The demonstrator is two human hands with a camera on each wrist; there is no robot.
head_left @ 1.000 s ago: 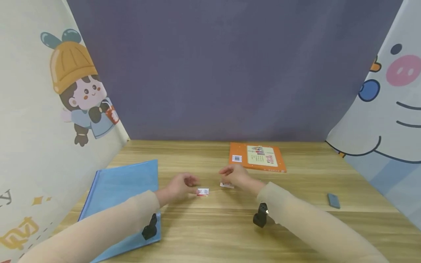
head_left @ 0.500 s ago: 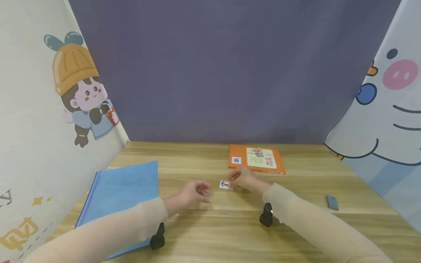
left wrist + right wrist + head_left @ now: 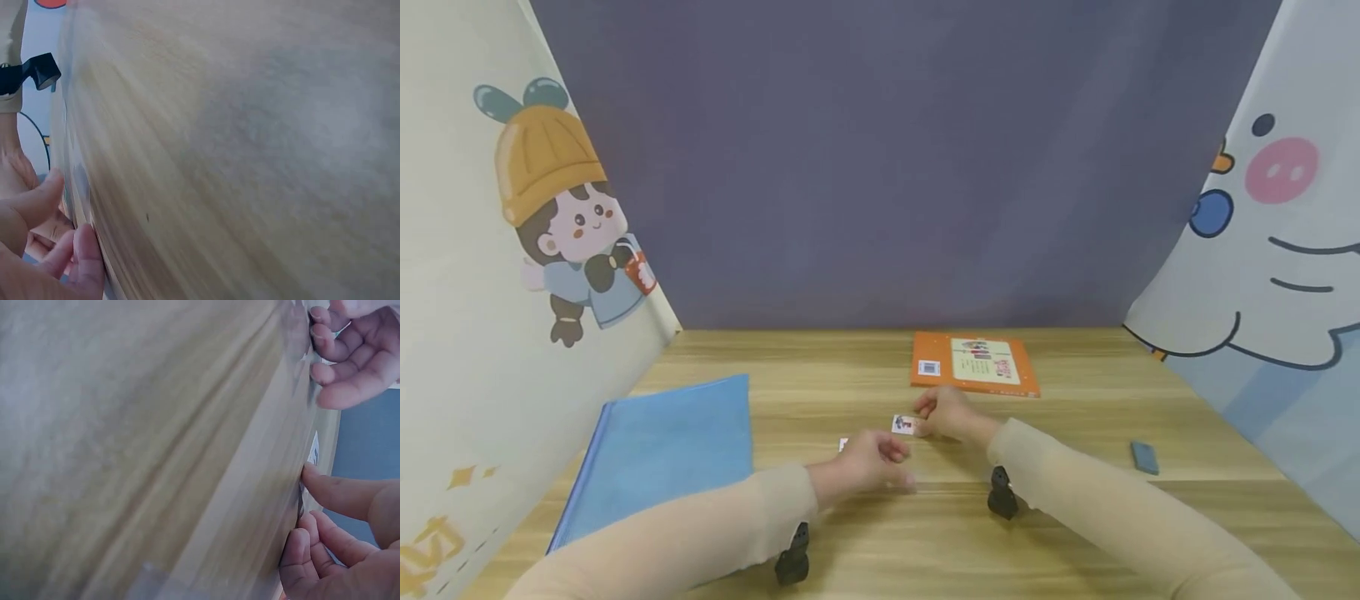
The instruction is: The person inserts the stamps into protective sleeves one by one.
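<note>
My right hand (image 3: 951,414) pinches the right end of a small white picture card (image 3: 904,425) lying on the wooden table. In the right wrist view the strip of this card (image 3: 314,447) passes between the thumb and the bent fingers. Close by, on the near side, my left hand (image 3: 867,462) hovers low over the table, thumb out and fingers loosely bent, holding nothing that I can see. Behind its knuckles a corner of a second small white card (image 3: 842,444) peeks out; the hand hides the remainder.
An orange book (image 3: 973,363) lies at the back of the table (image 3: 805,367). A blue plastic folder (image 3: 677,450) covers part of the left side, partly under the left sleeve. On the right sits a small blue-grey block (image 3: 1145,457). A dark curtain (image 3: 865,167) stands behind.
My left hand has moved rightward and nearer, past the second card and towards the right hand. The right hand has shifted slightly off the picture card, uncovering more of it.
</note>
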